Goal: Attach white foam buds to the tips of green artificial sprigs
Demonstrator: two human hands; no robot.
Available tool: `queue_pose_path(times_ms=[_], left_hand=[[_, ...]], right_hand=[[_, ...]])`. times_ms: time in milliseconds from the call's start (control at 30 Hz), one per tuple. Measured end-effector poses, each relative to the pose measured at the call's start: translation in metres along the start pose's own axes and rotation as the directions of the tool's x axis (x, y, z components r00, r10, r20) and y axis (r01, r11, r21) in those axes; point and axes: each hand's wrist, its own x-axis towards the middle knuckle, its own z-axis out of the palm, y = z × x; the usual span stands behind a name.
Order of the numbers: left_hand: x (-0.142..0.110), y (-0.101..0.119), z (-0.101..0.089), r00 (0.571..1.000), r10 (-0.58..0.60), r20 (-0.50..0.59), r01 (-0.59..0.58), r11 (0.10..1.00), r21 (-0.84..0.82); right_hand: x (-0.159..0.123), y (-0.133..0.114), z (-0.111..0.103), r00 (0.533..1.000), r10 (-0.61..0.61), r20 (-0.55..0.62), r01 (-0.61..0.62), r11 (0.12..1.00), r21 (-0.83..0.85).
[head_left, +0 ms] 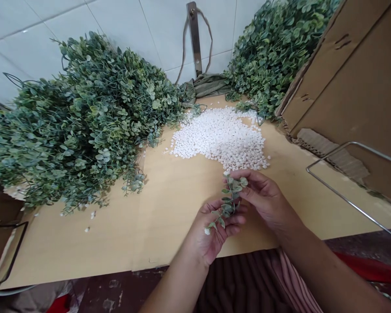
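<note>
An artificial leaf sprig [230, 204] with small green leaves lies across my left hand [215, 230], its stem between thumb and curled fingers. One small white piece [207, 231] shows at its lower end and another [226, 173] at its upper end. My right hand [263, 193] pinches the top of the sprig near the upper white piece; whether the fingertips grip leaf or white piece I cannot tell. Just beyond my hands a pile of small white pieces [218, 134] spreads over the tan tabletop [169, 191].
A big heap of leafy artificial sprigs [94, 117] covers the left side. More greenery [273, 56] stands back right beside a cardboard box [355, 82]. A metal wire frame [345, 200] juts over the right edge. A metal bracket [194, 39] rests against the tiled wall [124, 21].
</note>
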Motion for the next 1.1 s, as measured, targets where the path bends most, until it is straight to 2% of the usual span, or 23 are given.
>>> queue_pose_path(times_ms=[100, 267, 367, 433, 500, 567, 600, 700, 767, 867, 933, 1100], left_hand=[[0.0, -0.001, 0.001, 0.998, -0.04, 0.04, 0.038, 0.997, 0.064], [0.001, -0.004, 0.004, 0.997, -0.051, 0.06, 0.039, 0.982, 0.184], [0.001, -0.005, 0.004, 0.995, -0.007, 0.098, -0.029, 0.934, 0.357], [0.001, -0.001, 0.002, 0.991, 0.062, 0.119, -0.118, 0.828, 0.548], [0.001, 0.01, -0.002, 0.973, 0.189, 0.131, -0.225, 0.656, 0.721], [0.001, 0.025, -0.005, 0.939, 0.321, 0.122, -0.278, 0.502, 0.819], [0.002, 0.034, -0.006, 0.928, 0.357, 0.101, -0.271, 0.466, 0.842], [0.005, 0.052, -0.003, 0.896, 0.441, 0.054, -0.268, 0.44, 0.857], [0.009, 0.054, 0.001, 0.867, 0.49, 0.091, -0.317, 0.401, 0.859], [0.018, 0.046, 0.004, 0.841, 0.511, 0.18, -0.376, 0.31, 0.873], [0.023, 0.04, 0.004, 0.847, 0.499, 0.183, -0.366, 0.298, 0.882], [0.025, 0.038, 0.004, 0.867, 0.489, 0.1, -0.327, 0.405, 0.854]], right_hand=[[0.0, -0.004, 0.002, 0.998, 0.055, 0.016, -0.055, 0.998, -0.022], [-0.001, -0.01, 0.007, 0.974, 0.225, 0.04, -0.224, 0.974, -0.018], [0.001, -0.01, 0.008, 0.981, 0.192, -0.007, -0.191, 0.979, -0.077], [0.002, -0.007, 0.006, 0.992, 0.123, -0.02, -0.125, 0.981, -0.151], [0.003, -0.004, 0.002, 0.999, 0.039, -0.004, -0.038, 0.959, -0.279], [0.004, 0.0, -0.002, 0.999, -0.022, 0.025, 0.03, 0.902, -0.431], [0.004, 0.001, -0.004, 0.999, -0.028, 0.045, 0.046, 0.864, -0.502], [0.005, 0.003, -0.005, 0.994, 0.03, 0.106, 0.049, 0.743, -0.667], [0.005, 0.004, -0.004, 0.985, 0.085, 0.148, 0.057, 0.657, -0.751], [0.005, 0.002, 0.0, 0.976, 0.127, 0.174, 0.072, 0.569, -0.819], [0.005, 0.0, 0.002, 0.976, 0.142, 0.167, 0.065, 0.541, -0.839], [0.003, -0.002, 0.003, 0.976, 0.145, 0.16, 0.065, 0.508, -0.859]])
